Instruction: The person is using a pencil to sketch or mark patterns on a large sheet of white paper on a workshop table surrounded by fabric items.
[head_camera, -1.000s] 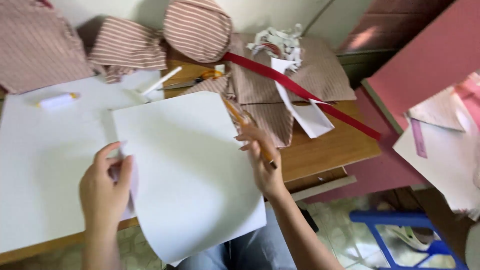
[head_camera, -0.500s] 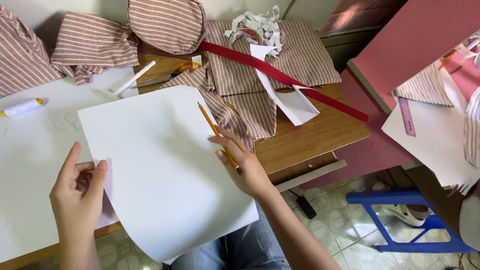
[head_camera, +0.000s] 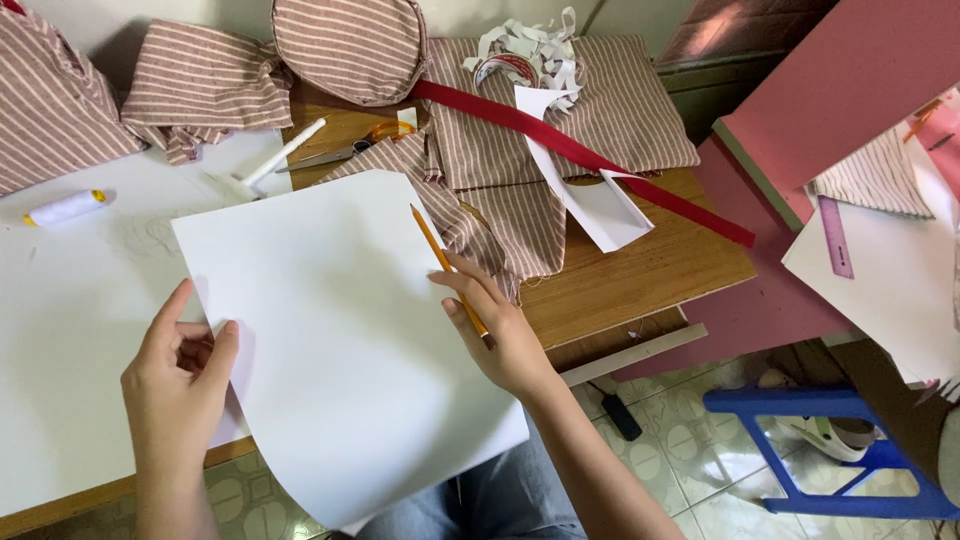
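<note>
A large blank white sheet of paper (head_camera: 340, 340) lies tilted across the wooden table (head_camera: 640, 270), its lower corner hanging over the front edge. My left hand (head_camera: 180, 385) pinches the sheet's left edge between thumb and fingers. My right hand (head_camera: 500, 335) rests on the sheet's right edge and holds an orange pencil (head_camera: 440, 260) whose tip points up and to the left over the paper.
Striped pink-and-white fabric pieces (head_camera: 540, 140) cover the back of the table, crossed by a red ribbon (head_camera: 590, 160). A white thread spool (head_camera: 62, 208), scissors (head_camera: 350, 145), paper scraps (head_camera: 590, 200), a bigger white sheet (head_camera: 70, 300), a pink board (head_camera: 850, 90) and a blue stool (head_camera: 830, 450) surround it.
The view has shifted, so everything sits lower and further right in frame. Both hands keep their hold on the sheet and pencil; the sheet has turned slightly.
</note>
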